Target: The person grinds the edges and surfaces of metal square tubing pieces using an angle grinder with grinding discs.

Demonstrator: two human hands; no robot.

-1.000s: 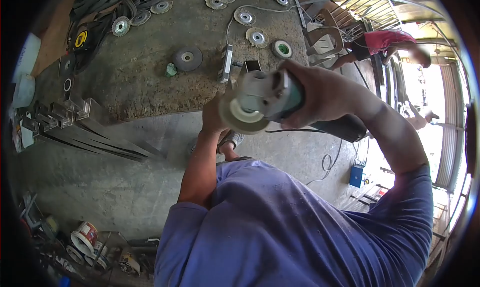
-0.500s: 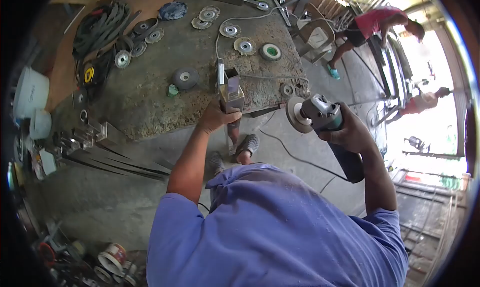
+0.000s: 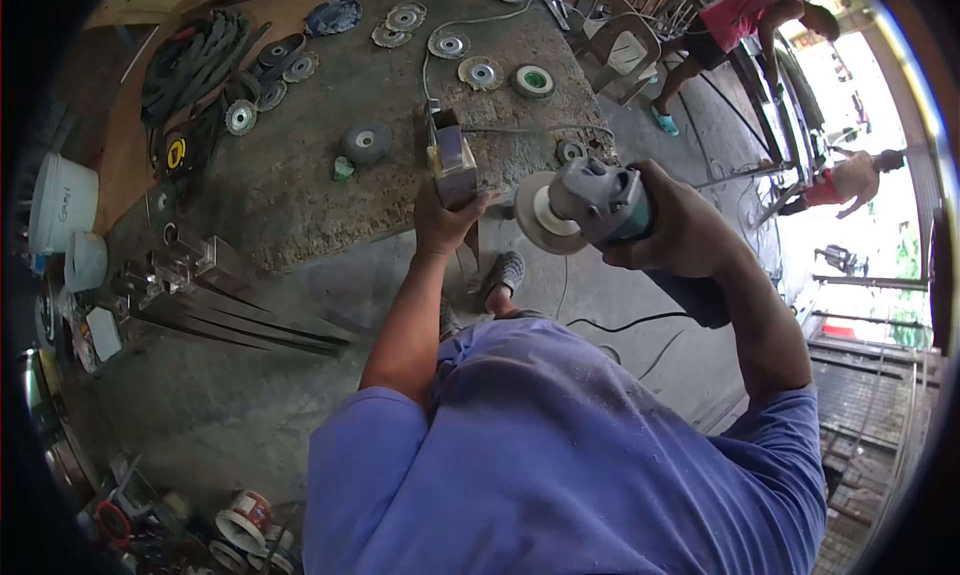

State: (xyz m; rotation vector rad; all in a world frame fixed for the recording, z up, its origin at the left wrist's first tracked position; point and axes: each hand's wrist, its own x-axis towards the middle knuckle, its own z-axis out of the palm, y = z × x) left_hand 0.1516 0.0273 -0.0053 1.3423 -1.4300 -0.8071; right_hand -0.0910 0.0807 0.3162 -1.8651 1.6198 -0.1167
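My left hand [image 3: 445, 223] is closed around the lower part of a shiny rectangular metal tube [image 3: 458, 167], held upright at the front edge of the workbench [image 3: 290, 200]. In my right hand [image 3: 690, 225] is an angle grinder [image 3: 610, 203], gripped round its body. Its pale round disc [image 3: 532, 215] faces left, a short gap away from my left hand and the tube. Behind the tube on the bench lie a dark grinding wheel [image 3: 367, 142] and a small green lump [image 3: 344, 168].
Several flap discs [image 3: 481, 73] and a green-centred wheel [image 3: 533, 81] lie on the bench. A cable [image 3: 520, 130] runs across it. More metal tubes [image 3: 205, 260] stand at left. A person in a red shirt [image 3: 745, 10] bends over at upper right; another person [image 3: 855, 178] is farther off.
My right hand has brought the grinder leftward, closer to the metal tube, and its disc turns more toward my view. The tube and left hand have shifted only slightly. The red-shirted person remains bent over.
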